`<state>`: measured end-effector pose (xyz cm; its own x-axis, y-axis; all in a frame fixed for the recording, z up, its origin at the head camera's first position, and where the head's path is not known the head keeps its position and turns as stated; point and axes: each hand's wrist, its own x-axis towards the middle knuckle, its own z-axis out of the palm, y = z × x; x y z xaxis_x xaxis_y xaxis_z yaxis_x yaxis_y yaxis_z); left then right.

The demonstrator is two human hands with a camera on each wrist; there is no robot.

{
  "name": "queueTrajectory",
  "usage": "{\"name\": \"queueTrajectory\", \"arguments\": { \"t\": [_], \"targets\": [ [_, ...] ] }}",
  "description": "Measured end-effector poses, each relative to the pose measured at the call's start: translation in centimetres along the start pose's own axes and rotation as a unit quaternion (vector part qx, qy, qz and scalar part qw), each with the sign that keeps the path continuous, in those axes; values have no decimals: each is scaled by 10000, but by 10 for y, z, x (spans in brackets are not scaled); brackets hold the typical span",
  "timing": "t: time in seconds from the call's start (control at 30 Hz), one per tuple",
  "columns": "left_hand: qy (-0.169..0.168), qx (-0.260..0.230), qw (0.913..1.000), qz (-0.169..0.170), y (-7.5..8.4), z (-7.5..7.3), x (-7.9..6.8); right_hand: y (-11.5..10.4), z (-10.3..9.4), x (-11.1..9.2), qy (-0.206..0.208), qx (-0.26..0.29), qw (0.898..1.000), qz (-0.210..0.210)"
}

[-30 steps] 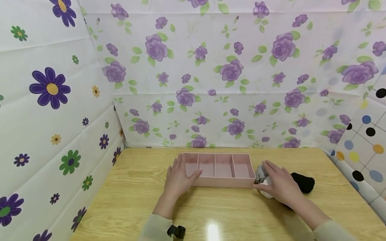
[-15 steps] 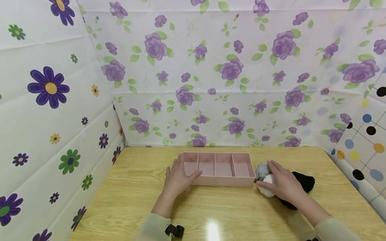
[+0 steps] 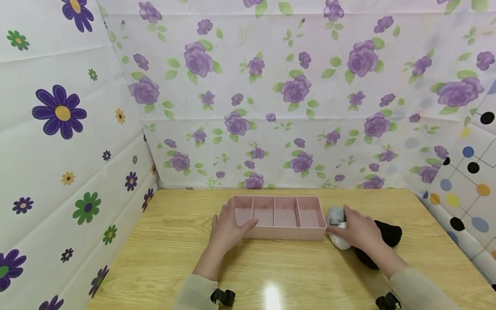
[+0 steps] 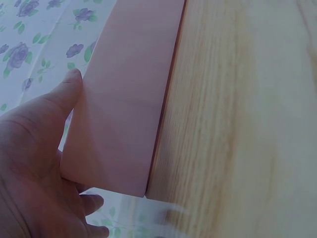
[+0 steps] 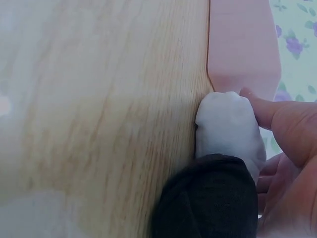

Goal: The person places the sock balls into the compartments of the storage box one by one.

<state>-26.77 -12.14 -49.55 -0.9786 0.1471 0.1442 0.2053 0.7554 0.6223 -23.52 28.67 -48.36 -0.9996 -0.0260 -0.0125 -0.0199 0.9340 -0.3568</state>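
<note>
My left hand rests at the left end of a pink box with several compartments; its thumb lies along the front rim, the fingers along the end wall. In the left wrist view, that hand brackets the box's corner. Off the box's right end, my right hand has thumb and fingers round a grey rolled sock. A white rolled sock sits just in front of it, under the thumb. The right wrist view shows the white sock beside the hand; the grey one is hidden there.
Two black rolled bundles lie by the right hand: one behind it, another in front, partly under the wrist. The wooden table meets flowered cloth walls at the back and left.
My right hand has shifted slightly about the socks, and the grey sock has moved a little up and back between thumb and fingers. The left hand and the box stay put.
</note>
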Motion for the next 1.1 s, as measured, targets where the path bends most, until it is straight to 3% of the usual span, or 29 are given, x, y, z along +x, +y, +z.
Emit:
{"name": "queueTrajectory", "arguments": {
  "t": [1.1],
  "targets": [
    [64, -60, 10000, 25, -2, 1, -1, 6, 2, 19, 66, 223, 9997, 119]
  ]
}}
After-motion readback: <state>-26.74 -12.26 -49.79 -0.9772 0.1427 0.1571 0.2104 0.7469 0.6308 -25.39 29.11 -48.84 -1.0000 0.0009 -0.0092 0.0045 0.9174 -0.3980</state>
